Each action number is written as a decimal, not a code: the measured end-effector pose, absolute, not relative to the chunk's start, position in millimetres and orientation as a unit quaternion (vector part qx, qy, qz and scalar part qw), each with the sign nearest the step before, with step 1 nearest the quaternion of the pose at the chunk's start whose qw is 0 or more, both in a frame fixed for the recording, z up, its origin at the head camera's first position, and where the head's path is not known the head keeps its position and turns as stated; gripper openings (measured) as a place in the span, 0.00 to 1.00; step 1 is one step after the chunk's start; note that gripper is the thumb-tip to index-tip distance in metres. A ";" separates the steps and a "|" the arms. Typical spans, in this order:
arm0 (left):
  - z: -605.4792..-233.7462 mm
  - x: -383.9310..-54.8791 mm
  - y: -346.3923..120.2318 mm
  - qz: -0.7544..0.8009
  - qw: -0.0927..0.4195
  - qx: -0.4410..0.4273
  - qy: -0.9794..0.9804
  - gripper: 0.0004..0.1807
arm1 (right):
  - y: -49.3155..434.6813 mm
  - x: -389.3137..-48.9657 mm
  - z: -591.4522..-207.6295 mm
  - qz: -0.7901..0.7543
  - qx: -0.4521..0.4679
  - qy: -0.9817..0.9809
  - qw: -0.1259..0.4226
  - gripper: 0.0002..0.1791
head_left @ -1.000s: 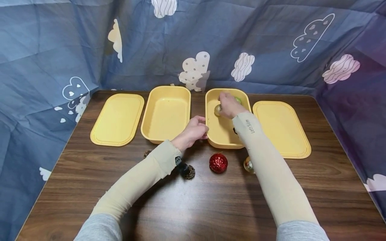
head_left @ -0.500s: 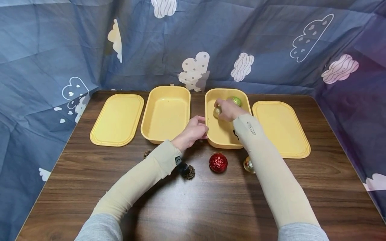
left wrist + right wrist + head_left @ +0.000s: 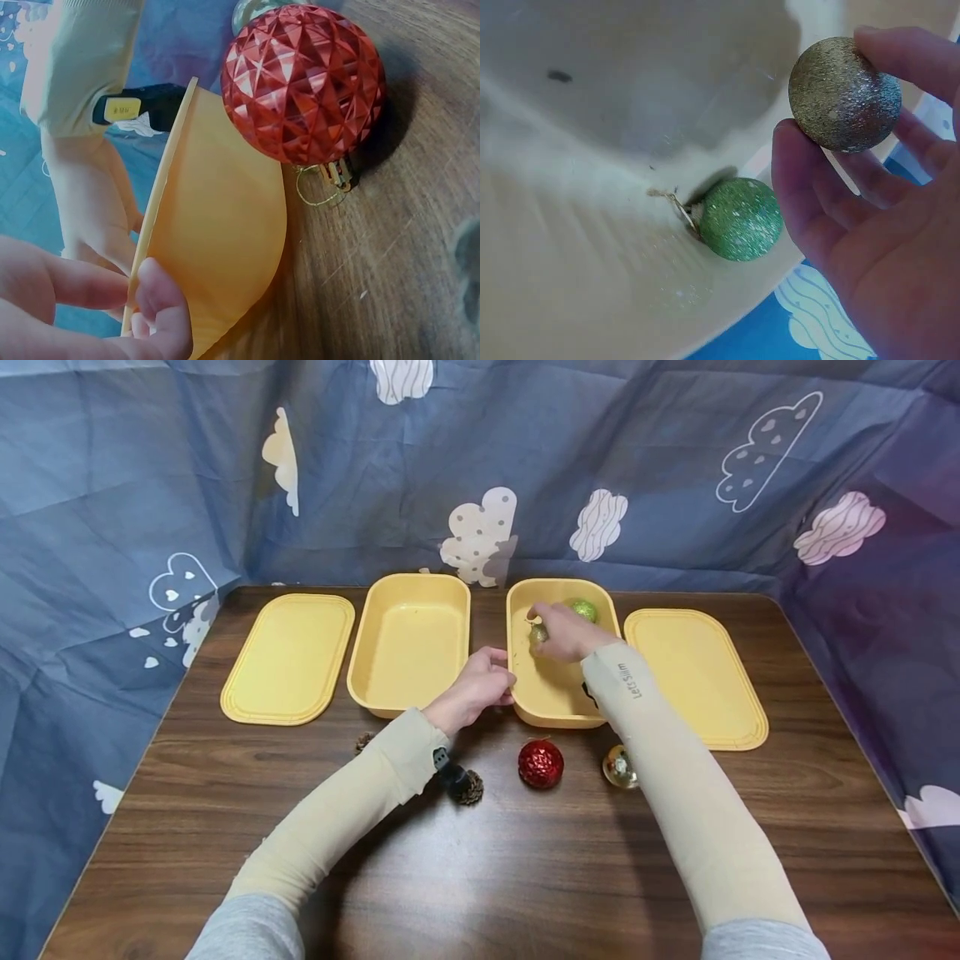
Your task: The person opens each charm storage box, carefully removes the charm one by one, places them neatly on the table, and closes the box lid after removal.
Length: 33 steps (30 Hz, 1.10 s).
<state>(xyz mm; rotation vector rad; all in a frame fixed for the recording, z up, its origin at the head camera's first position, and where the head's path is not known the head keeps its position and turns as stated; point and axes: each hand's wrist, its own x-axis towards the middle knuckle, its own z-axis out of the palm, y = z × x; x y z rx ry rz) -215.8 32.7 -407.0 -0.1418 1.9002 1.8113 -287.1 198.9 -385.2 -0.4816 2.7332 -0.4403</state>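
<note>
My right hand [image 3: 566,633] is inside the right yellow container [image 3: 555,720], gripping a gold glitter bauble [image 3: 842,96] between thumb and fingers. A green glitter bauble [image 3: 739,221] with a string loop lies on the container's floor beyond it, near the far end. My left hand [image 3: 474,689] pinches the container's left rim between thumb and fingers, as the left wrist view shows up close. On the table just in front of the container sits a red faceted bauble [image 3: 541,763], its gold cap and loop visible in the left wrist view.
A second yellow container [image 3: 408,706] stands to the left. Yellow lids lie outside both containers, a left lid [image 3: 288,660] and a right lid [image 3: 697,677]. A shiny gold bauble [image 3: 618,767] sits by my right forearm. Pine cones [image 3: 470,787] lie near my left forearm.
My right hand has shifted slightly left and toward me with the gold glitter bauble, uncovering more of the green one. My left hand keeps its grip on the rim.
</note>
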 end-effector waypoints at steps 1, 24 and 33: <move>-406.7 -216.1 32.6 0.666 0.256 -0.052 0.699 0.28 | 199.8 -286.1 -383.3 -0.155 -0.166 0.960 0.165 0.34; -399.9 -220.2 29.7 0.662 0.292 -0.049 0.689 0.28 | 235.0 -252.4 -341.2 -0.156 -0.202 0.963 0.089 0.27; -402.1 -219.4 30.7 0.661 0.299 -0.047 0.686 0.29 | 249.0 -233.9 -336.0 -0.208 -0.220 0.952 0.039 0.23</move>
